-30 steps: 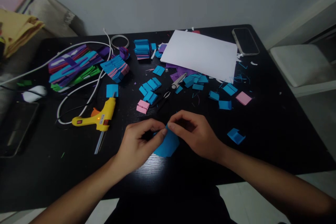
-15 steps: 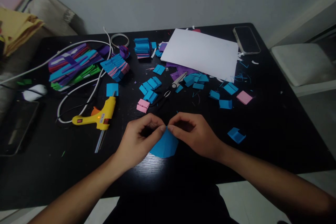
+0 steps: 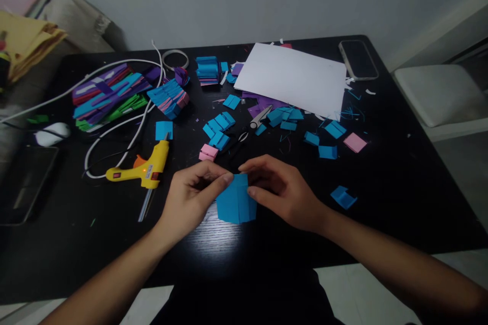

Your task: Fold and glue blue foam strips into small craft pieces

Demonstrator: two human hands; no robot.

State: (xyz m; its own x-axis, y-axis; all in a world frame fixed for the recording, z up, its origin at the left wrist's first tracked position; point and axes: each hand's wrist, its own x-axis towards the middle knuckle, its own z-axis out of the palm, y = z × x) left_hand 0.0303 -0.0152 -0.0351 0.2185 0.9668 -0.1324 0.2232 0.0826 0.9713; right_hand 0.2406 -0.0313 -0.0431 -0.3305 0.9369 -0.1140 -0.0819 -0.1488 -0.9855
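Note:
A piece of blue folded paper [image 3: 237, 200] with upright crease lines is held over the front middle of the black table. My left hand [image 3: 194, 195] pinches its upper left edge between thumb and fingers. On the other side, my right hand [image 3: 284, 188] has its thumb against the paper's right part, with the fingers curled behind the top edge. Beyond the hands lie a pink folded paper piece [image 3: 208, 152], several blue folded pieces [image 3: 219, 123] and a pair of scissors [image 3: 256, 121].
A yellow glue gun [image 3: 152, 165] with its glue stick lies left of my hands. Behind it are a white cable [image 3: 114, 137] and bundled paper strips [image 3: 110, 91]. A white sheet [image 3: 292, 78] covers scraps at the back. Phones lie at the left [image 3: 26, 183] and back right [image 3: 358, 60].
My hands have turned the blue paper so its creased face shows more. The right hand's thumb and fingers have moved apart and shifted from the top corner to the right side.

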